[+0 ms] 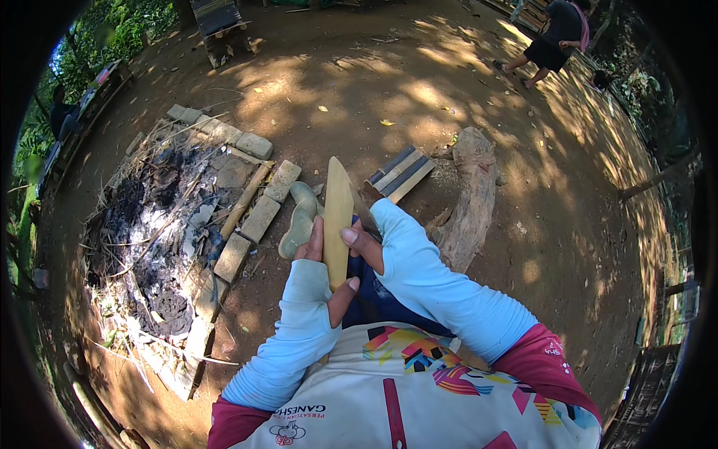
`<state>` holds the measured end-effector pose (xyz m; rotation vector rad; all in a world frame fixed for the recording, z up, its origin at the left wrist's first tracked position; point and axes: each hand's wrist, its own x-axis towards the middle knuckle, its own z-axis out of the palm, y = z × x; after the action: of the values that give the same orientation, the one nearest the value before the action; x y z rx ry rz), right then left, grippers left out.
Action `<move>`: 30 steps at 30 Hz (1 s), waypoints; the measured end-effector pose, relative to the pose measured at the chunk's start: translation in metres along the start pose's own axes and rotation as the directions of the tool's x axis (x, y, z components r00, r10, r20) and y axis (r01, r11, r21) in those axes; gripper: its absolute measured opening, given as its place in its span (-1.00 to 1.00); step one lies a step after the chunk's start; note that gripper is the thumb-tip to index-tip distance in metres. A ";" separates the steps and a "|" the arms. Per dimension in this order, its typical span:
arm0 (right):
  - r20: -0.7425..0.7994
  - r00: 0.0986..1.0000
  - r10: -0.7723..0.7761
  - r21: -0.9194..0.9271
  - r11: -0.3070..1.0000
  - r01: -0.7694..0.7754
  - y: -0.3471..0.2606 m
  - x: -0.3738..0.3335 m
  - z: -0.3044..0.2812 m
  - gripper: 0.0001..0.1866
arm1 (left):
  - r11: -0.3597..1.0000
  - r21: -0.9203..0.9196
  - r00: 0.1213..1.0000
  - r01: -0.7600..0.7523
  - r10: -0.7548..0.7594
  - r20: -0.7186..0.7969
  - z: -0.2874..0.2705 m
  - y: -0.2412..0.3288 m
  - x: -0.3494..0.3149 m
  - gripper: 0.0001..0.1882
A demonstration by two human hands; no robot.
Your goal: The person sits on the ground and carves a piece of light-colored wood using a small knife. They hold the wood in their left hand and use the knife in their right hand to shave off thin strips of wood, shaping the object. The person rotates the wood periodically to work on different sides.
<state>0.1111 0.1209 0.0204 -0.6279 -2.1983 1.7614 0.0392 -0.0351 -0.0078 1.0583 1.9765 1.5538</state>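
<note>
A flat, pale wooden blade-shaped piece (338, 217) stands between my hands, its pointed tip directed away from me. My left hand (317, 243) is wrapped round its left side and lower part, with the thumb low near the bottom end. From the right, my right hand (366, 245) grips the same piece, its thumb pressed flat on the face near the right edge. The fingers behind the wood are partly hidden. Light blue sleeves cover both forearms up to the fingers. A green rubber boot (301, 221) shows just left of the piece.
To the left lies an ash-filled fire pit (161, 247) edged with blocks (260, 218). A thick log (471, 198) and a low slatted wooden stool (402, 172) are ahead on the right. One person (553, 41) walks at the far right; another (63, 116) sits far left.
</note>
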 end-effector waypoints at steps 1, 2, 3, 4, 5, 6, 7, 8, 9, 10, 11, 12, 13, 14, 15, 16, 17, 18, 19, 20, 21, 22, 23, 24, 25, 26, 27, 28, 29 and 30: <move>-0.006 1.000 -0.003 -0.117 0.993 0.003 0.003 0.000 0.000 -0.65 | 1.000 -0.014 1.000 0.021 -0.021 0.006 0.000 0.000 0.000 -0.01; -0.028 0.998 -0.054 -0.190 0.981 0.048 0.003 -0.001 0.000 -0.65 | 0.999 -0.030 0.999 0.044 -0.044 0.008 0.000 -0.001 0.000 -0.01; -0.046 0.993 -0.104 -0.265 0.960 0.088 0.003 -0.002 -0.001 -0.65 | 0.998 -0.066 1.000 0.005 -0.006 -0.002 0.002 -0.007 0.000 -0.01; -0.061 0.986 -0.154 -0.340 0.932 0.125 0.004 -0.003 -0.001 -0.65 | 0.996 -0.086 1.000 0.007 -0.007 0.002 0.003 -0.010 0.000 -0.01; -0.084 0.966 -0.243 -0.331 0.922 0.203 0.010 -0.002 -0.002 -0.66 | 0.994 -0.108 1.000 0.007 -0.006 0.004 0.004 -0.012 0.001 -0.01; -0.109 0.956 -0.273 -0.361 0.907 0.218 0.012 -0.002 -0.004 -0.67 | 0.991 -0.130 1.000 0.006 -0.005 0.006 0.005 -0.013 0.002 -0.01; -0.133 0.944 -0.303 -0.392 0.891 0.231 0.013 -0.002 -0.006 -0.67 | 0.981 -0.195 0.999 0.015 -0.020 -0.025 0.005 -0.012 0.003 -0.01; -0.151 0.928 -0.341 -0.427 0.869 0.250 0.014 0.000 -0.010 -0.67 | 0.966 -0.260 0.998 0.014 -0.031 -0.063 0.005 -0.011 0.006 -0.01; -0.179 0.941 -0.286 -0.416 0.889 0.191 0.017 0.004 -0.014 -0.70 | 0.946 -0.325 0.994 0.011 -0.045 -0.097 0.003 -0.009 0.009 -0.01; -0.189 0.954 -0.233 -0.363 0.919 0.152 0.014 0.005 -0.019 -0.71 | 0.928 -0.369 0.992 0.059 -0.095 -0.080 0.000 -0.007 0.009 -0.01; -0.194 0.965 -0.176 -0.303 0.947 0.112 0.012 0.004 -0.022 -0.71 | 0.907 -0.407 0.987 0.111 -0.147 -0.059 -0.005 -0.006 0.007 -0.02; -0.195 0.973 -0.119 -0.240 0.968 0.070 0.010 0.004 -0.024 -0.72 | 0.882 -0.443 0.979 0.163 -0.200 -0.036 -0.007 -0.005 0.009 -0.02; -0.167 0.978 -0.124 -0.214 0.973 0.087 0.012 0.004 -0.024 -0.71 | 0.889 -0.434 0.981 0.144 -0.185 -0.053 -0.006 -0.004 0.013 -0.03; -0.139 0.982 -0.127 -0.188 0.977 0.100 0.014 0.004 -0.020 -0.70 | 0.890 -0.442 0.989 0.112 -0.145 -0.042 -0.005 -0.007 0.016 -0.02; -0.110 0.985 -0.132 -0.162 0.980 0.113 0.011 0.004 -0.018 -0.70 | 0.889 -0.451 0.994 0.079 -0.105 -0.033 -0.003 -0.011 0.019 -0.02; -0.045 0.995 -0.085 -0.040 0.996 0.083 0.004 -0.001 -0.017 -0.68 | 0.887 -0.460 0.998 0.047 -0.066 -0.025 -0.001 -0.015 0.022 -0.02; 0.014 0.999 -0.038 0.072 0.997 0.037 0.000 -0.004 -0.016 -0.66 | 0.874 -0.483 0.998 0.048 -0.056 -0.003 0.006 -0.016 0.027 -0.02; 0.101 0.995 -0.007 0.193 0.981 -0.012 -0.007 -0.005 -0.012 -0.64 | 0.869 -0.493 0.998 0.050 -0.057 0.000 0.009 -0.014 0.027 -0.02; 0.122 0.992 0.037 -0.049 0.998 -0.032 -0.024 -0.010 -0.014 -0.61 | 0.863 -0.503 0.998 0.051 -0.058 0.002 0.011 -0.015 0.028 -0.02; 0.061 0.997 -0.049 -0.085 0.995 0.054 -0.003 -0.010 -0.005 -0.61 | 0.884 -0.464 0.998 0.056 -0.059 0.008 0.014 -0.017 0.032 -0.02; 0.063 0.998 -0.030 -0.081 0.996 0.036 -0.001 -0.010 -0.002 -0.62 | 0.904 -0.422 0.997 0.067 -0.073 0.002 0.014 -0.026 0.034 -0.03; 0.066 0.998 -0.012 -0.078 0.997 0.017 0.000 -0.009 -0.001 -0.63 | 0.922 -0.379 0.996 0.079 -0.087 -0.005 0.014 -0.032 0.034 -0.03; 0.079 0.997 -0.017 -0.103 0.994 0.026 0.001 -0.009 -0.001 -0.64 | 0.906 -0.413 0.996 0.089 -0.090 0.017 0.011 -0.033 0.028 -0.10; 0.093 0.995 -0.022 -0.128 0.991 0.034 0.002 -0.009 -0.001 -0.65 | 0.924 -0.377 0.997 0.068 -0.078 -0.010 0.012 -0.038 0.025 -0.07; 0.106 0.994 -0.028 -0.152 0.987 0.044 0.002 -0.008 -0.002 -0.66 | 0.940 -0.339 0.997 0.048 -0.064 -0.036 0.014 -0.046 0.025 -0.05; 0.114 0.993 -0.008 -0.149 0.989 0.025 0.003 -0.008 -0.002 -0.67 | 0.950 -0.311 0.998 0.033 -0.050 -0.047 0.014 -0.047 0.025 -0.03; 0.122 0.993 0.011 -0.145 0.989 0.006 0.003 -0.006 -0.003 -0.67 | 0.959 -0.283 0.998 0.020 -0.038 -0.057 0.015 -0.046 0.025 -0.01; 0.129 0.991 0.031 -0.142 0.990 -0.012 0.003 -0.006 -0.005 -0.68 | 0.965 -0.262 0.998 0.012 -0.027 -0.054 0.016 -0.040 0.024 0.02; 0.140 0.987 0.076 -0.086 0.994 -0.065 0.001 -0.005 -0.006 -0.68 | 0.968 -0.250 0.999 0.014 -0.023 -0.034 0.014 -0.036 0.023 0.03; 0.153 0.981 0.121 -0.030 0.993 -0.118 -0.002 -0.006 -0.007 -0.67 | 0.971 -0.237 1.000 0.015 -0.019 -0.014 0.012 -0.032 0.022 0.05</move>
<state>0.1190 0.1239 0.0247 -0.6615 -2.3283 1.9088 0.0240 -0.0132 -0.0386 0.9310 1.7504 1.7425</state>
